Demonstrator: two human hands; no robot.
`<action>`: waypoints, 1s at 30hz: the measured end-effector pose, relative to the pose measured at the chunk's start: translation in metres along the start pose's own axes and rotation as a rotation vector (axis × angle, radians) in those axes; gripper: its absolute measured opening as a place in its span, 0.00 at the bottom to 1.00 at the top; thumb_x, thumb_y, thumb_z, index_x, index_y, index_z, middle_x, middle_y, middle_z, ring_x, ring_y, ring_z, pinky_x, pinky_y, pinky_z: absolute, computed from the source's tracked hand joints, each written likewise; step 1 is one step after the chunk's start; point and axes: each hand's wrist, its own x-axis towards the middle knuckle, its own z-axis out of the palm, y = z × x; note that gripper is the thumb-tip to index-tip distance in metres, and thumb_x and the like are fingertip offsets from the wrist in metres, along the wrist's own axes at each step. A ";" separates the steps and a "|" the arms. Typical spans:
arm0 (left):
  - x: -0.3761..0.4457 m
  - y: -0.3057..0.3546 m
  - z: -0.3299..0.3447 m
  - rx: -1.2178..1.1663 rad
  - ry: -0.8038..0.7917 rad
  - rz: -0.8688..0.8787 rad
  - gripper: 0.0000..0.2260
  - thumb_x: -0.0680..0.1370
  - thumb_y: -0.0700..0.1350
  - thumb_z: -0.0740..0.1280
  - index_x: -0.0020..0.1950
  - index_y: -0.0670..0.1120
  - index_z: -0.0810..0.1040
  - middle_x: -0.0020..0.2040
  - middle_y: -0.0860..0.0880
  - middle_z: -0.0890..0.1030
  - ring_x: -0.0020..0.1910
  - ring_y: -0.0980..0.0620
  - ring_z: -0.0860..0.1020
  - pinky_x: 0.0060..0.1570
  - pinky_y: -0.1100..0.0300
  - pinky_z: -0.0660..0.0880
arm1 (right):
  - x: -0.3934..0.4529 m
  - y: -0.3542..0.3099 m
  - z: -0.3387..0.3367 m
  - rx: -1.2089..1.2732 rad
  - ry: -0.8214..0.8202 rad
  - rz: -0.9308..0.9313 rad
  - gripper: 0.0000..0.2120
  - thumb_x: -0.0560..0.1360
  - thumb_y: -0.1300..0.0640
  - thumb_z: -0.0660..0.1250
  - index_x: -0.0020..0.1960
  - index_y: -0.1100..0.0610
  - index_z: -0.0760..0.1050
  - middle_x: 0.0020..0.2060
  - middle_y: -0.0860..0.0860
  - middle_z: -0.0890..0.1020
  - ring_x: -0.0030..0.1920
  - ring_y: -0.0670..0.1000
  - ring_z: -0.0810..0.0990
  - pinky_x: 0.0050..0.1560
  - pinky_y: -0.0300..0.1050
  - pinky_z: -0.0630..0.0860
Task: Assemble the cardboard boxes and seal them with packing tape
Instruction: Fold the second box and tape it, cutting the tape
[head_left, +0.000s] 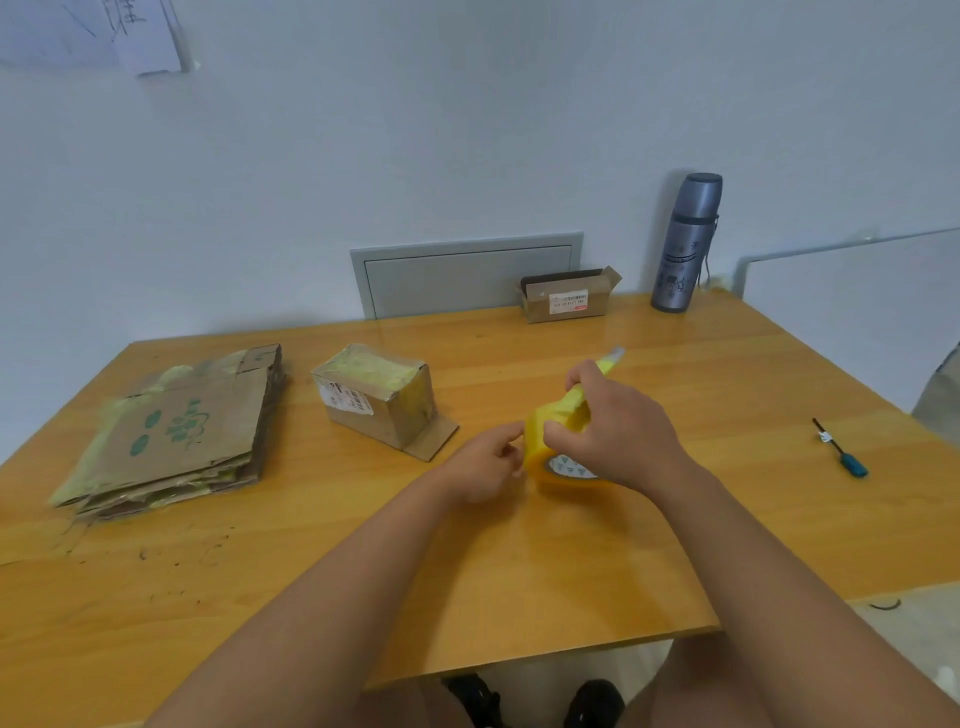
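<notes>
Cardboard boxes (176, 436) lie flat left of the taped box (376, 397), whose right the left hand (480, 467) pinches the tape roll (550, 447) while the right hand (618, 431) grips its peeled strip, which could twist and stick to itself.

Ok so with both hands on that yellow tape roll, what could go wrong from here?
1. The pulled strip hangs loose above the right hand; it could fold and stick to itself.
2. The half-taped box sits away from both hands, so the tape roll must travel and the strip may snag.
3. The screwdriver lies near the table's right edge and could be knocked off.
</notes>
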 end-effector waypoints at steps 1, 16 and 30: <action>0.002 0.000 0.000 0.035 -0.027 -0.001 0.18 0.84 0.39 0.55 0.72 0.51 0.71 0.63 0.47 0.78 0.59 0.46 0.77 0.59 0.51 0.73 | -0.001 0.001 0.000 0.000 0.008 -0.030 0.18 0.72 0.44 0.69 0.52 0.51 0.65 0.32 0.46 0.71 0.30 0.46 0.68 0.29 0.44 0.62; -0.018 0.000 -0.042 0.049 0.164 0.056 0.07 0.80 0.45 0.67 0.42 0.52 0.76 0.47 0.54 0.78 0.47 0.55 0.75 0.51 0.55 0.72 | 0.008 0.011 -0.008 0.408 0.108 -0.068 0.21 0.65 0.38 0.62 0.52 0.49 0.67 0.31 0.49 0.70 0.28 0.45 0.67 0.28 0.38 0.64; -0.107 -0.013 -0.115 -0.047 0.383 -0.203 0.06 0.81 0.43 0.66 0.44 0.45 0.76 0.43 0.43 0.81 0.44 0.45 0.79 0.55 0.43 0.77 | 0.042 -0.064 0.015 0.404 0.024 -0.232 0.23 0.70 0.40 0.74 0.53 0.50 0.66 0.33 0.51 0.73 0.31 0.47 0.68 0.30 0.47 0.66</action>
